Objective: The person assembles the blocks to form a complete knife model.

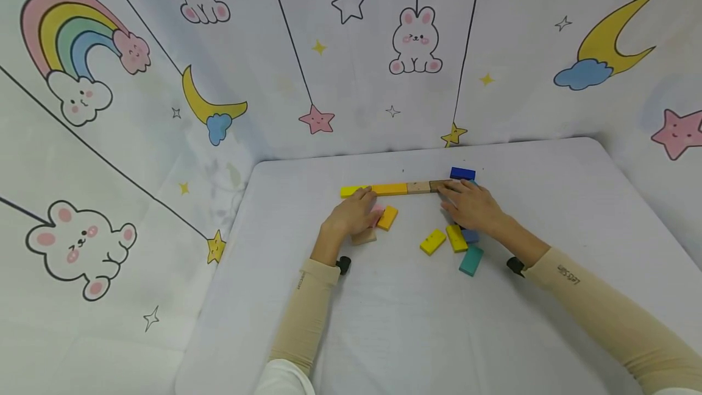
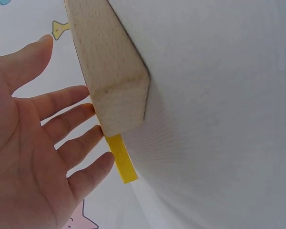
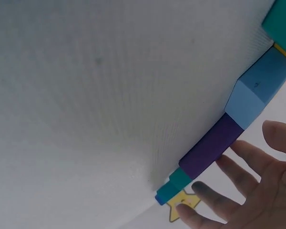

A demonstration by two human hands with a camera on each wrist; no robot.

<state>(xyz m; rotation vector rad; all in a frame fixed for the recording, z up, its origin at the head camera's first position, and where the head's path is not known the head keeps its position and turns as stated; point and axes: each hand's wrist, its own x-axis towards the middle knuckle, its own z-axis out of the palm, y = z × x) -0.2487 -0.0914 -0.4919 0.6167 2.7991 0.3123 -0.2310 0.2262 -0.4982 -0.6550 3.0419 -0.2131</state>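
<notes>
A row of wooden blocks lies along the far part of the table: yellow, orange, pale wood and brown toward the right. My left hand rests its extended fingertips where the yellow and orange blocks meet. Relaxed fingers of my right hand reach the brown block at the row's right part, hiding what lies below them. In the left wrist view, a pale wooden block stands close to the left fingertips. The right wrist view has a purple block beside the right fingers.
Nearer me lie a loose orange block, a pink block and a tan block. Two yellow blocks, a teal block and a blue block lie below the right hand. Beyond it is a dark blue block.
</notes>
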